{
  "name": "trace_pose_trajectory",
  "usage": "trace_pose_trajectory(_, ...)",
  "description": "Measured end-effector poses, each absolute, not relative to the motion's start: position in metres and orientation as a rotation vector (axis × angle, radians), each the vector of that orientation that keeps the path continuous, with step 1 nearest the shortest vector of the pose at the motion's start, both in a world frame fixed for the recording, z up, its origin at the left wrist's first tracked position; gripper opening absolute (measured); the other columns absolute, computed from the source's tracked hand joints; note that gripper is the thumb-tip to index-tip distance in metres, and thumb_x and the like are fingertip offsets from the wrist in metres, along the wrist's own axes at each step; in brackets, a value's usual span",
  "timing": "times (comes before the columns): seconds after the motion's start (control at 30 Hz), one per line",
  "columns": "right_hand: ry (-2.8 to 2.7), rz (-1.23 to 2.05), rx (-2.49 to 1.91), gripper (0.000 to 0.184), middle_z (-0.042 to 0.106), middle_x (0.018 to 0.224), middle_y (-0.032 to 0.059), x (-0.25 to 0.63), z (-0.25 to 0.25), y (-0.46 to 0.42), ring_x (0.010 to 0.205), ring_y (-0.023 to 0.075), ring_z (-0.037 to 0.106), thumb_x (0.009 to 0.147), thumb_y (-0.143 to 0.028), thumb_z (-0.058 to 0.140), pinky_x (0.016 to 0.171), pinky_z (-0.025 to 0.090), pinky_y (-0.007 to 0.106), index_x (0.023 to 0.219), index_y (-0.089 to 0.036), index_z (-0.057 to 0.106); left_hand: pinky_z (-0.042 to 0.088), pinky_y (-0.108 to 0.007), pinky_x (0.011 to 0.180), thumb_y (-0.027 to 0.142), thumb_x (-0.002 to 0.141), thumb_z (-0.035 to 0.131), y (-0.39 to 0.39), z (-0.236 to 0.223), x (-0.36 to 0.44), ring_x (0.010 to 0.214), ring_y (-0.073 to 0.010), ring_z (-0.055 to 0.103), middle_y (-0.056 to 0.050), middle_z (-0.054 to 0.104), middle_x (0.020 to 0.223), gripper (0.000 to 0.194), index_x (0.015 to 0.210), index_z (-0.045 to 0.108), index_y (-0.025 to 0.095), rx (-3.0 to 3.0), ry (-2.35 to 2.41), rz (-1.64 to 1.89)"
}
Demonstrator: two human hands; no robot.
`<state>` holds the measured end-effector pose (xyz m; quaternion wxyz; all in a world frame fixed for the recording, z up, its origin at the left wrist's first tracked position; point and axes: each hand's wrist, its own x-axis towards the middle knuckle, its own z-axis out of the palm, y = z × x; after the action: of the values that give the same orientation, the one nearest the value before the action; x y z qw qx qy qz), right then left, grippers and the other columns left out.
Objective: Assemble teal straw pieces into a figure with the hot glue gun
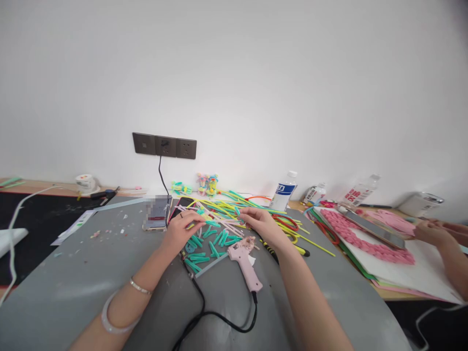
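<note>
My left hand pinches a folded teal pipe-cleaner piece, with a bit of yellow beside it. Opposite, a short teal piece sits between the thumb and fingers of my right hand. The two hands are apart. Below them on the grey mat lie several bent teal pipe-cleaner pieces. A pale pink hot glue gun rests just in front of these, its nozzle end pointing away from me and its black cord running toward me. Long yellow, lilac and red pipe cleaners are heaped behind my hands.
A phone stands behind my left hand. Small pipe-cleaner figures are by the wall. A water bottle is at the back right. Further right, a pink braided piece lies on paper sheets near another person's hands.
</note>
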<state>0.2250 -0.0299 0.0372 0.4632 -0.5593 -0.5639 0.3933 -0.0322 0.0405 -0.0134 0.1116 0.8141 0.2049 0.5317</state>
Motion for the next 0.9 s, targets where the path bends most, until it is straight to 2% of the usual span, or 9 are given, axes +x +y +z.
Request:
trace_pose_trajectory(0.17,-1.432,0.995,-1.412,0.037,0.074,0.078,0.0046,0.217,0.034,-0.026,0.071,0.0194,0.065,0.069,-0.05,0.073,0.063,0.046,0.029,0.084,-0.017,0.069,0.058,-0.029,0.075,0.028,0.093,0.064,0.038,-0.013,-0.031,0.08,-0.018,0.072,-0.005,0.074,0.082,0.012,0.086,0.071,0.019,2.409,0.553,1.485)
trace_pose_trajectory(0.4,-1.53,0.966,-1.468,0.021,0.071,0.069,0.0029,0.212,0.036,-0.026,0.063,0.0165,0.061,0.072,-0.038,0.07,0.06,0.044,0.027,0.073,-0.017,0.068,0.057,-0.027,0.072,0.025,0.094,0.062,0.033,-0.008,-0.03,0.078,-0.0173,0.071,-0.005,0.074,0.081,0.013,0.086,0.071,0.019,2.461,0.479,1.355)
trace_pose_trajectory(0.6,-1.585,0.904,-1.529,0.024,0.06,0.059,-0.0011,0.21,0.033,-0.028,0.054,0.0138,0.051,0.074,-0.041,0.068,0.05,0.038,0.024,0.072,-0.018,0.067,0.058,-0.026,0.072,0.026,0.095,0.06,0.034,-0.01,-0.029,0.078,-0.0172,0.071,-0.005,0.074,0.081,0.016,0.087,0.071,0.02,2.45,0.442,1.258)
trace_pose_trajectory(0.77,-1.63,0.898,-1.509,0.025,0.063,0.067,0.001,0.204,0.037,-0.028,0.062,0.0146,0.053,0.075,-0.041,0.066,0.058,0.041,0.026,0.074,-0.016,0.068,0.056,-0.025,0.071,0.026,0.096,0.059,0.033,-0.011,-0.03,0.076,-0.0165,0.071,-0.005,0.075,0.081,0.017,0.086,0.071,0.02,2.444,0.435,1.205)
trace_pose_trajectory(0.9,-1.671,0.925,-1.499,0.023,0.06,0.063,-0.0011,0.197,0.04,-0.03,0.057,0.0131,0.048,0.076,-0.04,0.066,0.053,0.037,0.024,0.073,-0.017,0.069,0.055,-0.025,0.069,0.028,0.095,0.06,0.033,-0.01,-0.029,0.073,-0.0166,0.069,-0.005,0.074,0.079,0.017,0.085,0.072,0.02,2.424,0.469,1.138)
